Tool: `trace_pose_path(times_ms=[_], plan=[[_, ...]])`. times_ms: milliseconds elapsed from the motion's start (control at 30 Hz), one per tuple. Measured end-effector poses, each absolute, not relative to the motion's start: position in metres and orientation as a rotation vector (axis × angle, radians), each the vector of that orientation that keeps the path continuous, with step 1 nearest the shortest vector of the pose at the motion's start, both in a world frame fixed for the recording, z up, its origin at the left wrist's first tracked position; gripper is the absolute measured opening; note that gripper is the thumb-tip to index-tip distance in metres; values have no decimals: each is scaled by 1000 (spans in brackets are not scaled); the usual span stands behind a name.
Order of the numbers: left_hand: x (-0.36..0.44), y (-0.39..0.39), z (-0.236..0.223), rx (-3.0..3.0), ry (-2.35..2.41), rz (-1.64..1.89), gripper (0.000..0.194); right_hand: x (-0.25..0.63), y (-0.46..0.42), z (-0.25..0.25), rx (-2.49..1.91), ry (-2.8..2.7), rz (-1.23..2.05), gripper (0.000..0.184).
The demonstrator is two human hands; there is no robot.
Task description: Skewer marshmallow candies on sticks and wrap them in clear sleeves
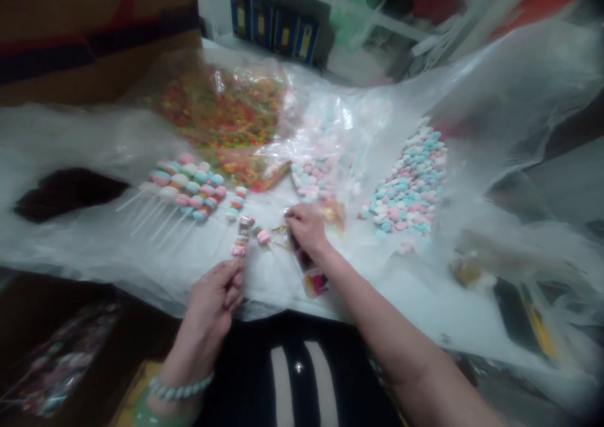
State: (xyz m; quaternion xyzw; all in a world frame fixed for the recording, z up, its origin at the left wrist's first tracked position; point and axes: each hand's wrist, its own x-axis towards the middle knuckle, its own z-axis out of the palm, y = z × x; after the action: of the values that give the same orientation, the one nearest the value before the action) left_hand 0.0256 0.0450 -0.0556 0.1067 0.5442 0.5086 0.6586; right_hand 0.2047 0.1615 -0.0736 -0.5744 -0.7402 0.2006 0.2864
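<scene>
My left hand (pixel 219 292) is closed round the stick of a marshmallow skewer (pixel 243 235), held upright with its sweets in a shiny clear wrapper. My right hand (pixel 306 229) reaches over a dark printed packet (pixel 314 282), its fingertips pinched together; whatever they hold is too blurred to make out. Thin gold strips (pixel 279 229) lie just left of those fingers. Between the hands rests an unwrapped marshmallow skewer (pixel 263 236), and another short skewer (pixel 236 204) lies a little behind the held one.
Several skewers (pixel 189 185) lie in rows at the left. Behind them is a clear bag of orange and green sweets (pixel 221 112). Loose pastel marshmallows (pixel 410 182) are heaped at the right. A cardboard box (pixel 94 31) stands back left; an open box of wrapped sweets (pixel 66 358) sits below the table.
</scene>
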Motion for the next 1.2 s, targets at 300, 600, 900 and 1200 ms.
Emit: trace_pose_path(times_ms=[300,600,900,1200], plan=[[23,39,-56,183,1154,1148,19,201,161,-69,-1509,-1923,536,19],[26,42,-58,146,1090,1097,13,198,156,-77,-1677,-2306,366,19],[19,40,-61,105,1073,1121,13,210,163,-70,-1602,-1740,715,15],[21,40,-63,105,1053,1111,12,193,155,-74,-1728,-2185,415,18]])
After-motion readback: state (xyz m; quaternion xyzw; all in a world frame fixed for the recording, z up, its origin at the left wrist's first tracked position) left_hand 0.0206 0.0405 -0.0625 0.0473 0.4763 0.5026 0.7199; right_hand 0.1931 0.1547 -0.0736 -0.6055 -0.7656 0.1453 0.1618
